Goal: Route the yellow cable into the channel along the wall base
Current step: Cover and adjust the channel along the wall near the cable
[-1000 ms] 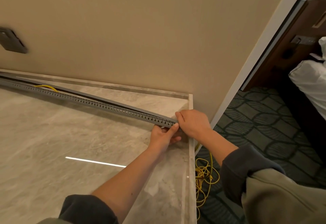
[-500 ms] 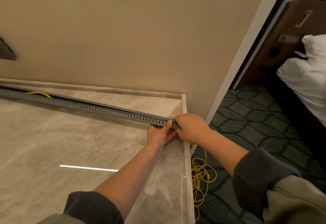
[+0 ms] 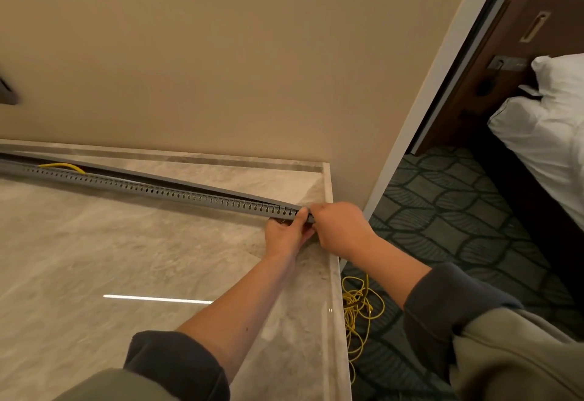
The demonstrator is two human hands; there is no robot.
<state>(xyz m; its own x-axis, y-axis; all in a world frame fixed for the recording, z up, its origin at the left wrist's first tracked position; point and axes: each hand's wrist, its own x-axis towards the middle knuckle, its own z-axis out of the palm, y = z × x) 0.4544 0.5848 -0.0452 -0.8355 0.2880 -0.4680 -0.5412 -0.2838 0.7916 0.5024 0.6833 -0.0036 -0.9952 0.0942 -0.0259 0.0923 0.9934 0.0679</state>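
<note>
Yellow cable (image 3: 354,304) lies mostly in a loose tangle on the dark patterned carpet (image 3: 442,211), just off the right edge of a polished marble surface (image 3: 94,258). A short stretch of it also arcs up out of the far left part of a long grey channel (image 3: 158,190). The channel has a row of small slots along its side. It lies on the marble near the foot of a beige wall (image 3: 221,53), running from the left edge of the view to the marble's right-hand corner. Both of the person's hands meet at that near end. The left hand (image 3: 286,233) pinches the channel, thumb pressed over its top and fingers curled underneath. The right hand (image 3: 339,230) is curled over the very tip of the channel and touches the left hand; its fingertips are hidden behind its own knuckles. Both forearms are bare, with dark grey cuffs pushed back. To the right, past a white wall corner, stands a bed with white linen (image 3: 553,135) against a dark wooden panel (image 3: 505,53).
</note>
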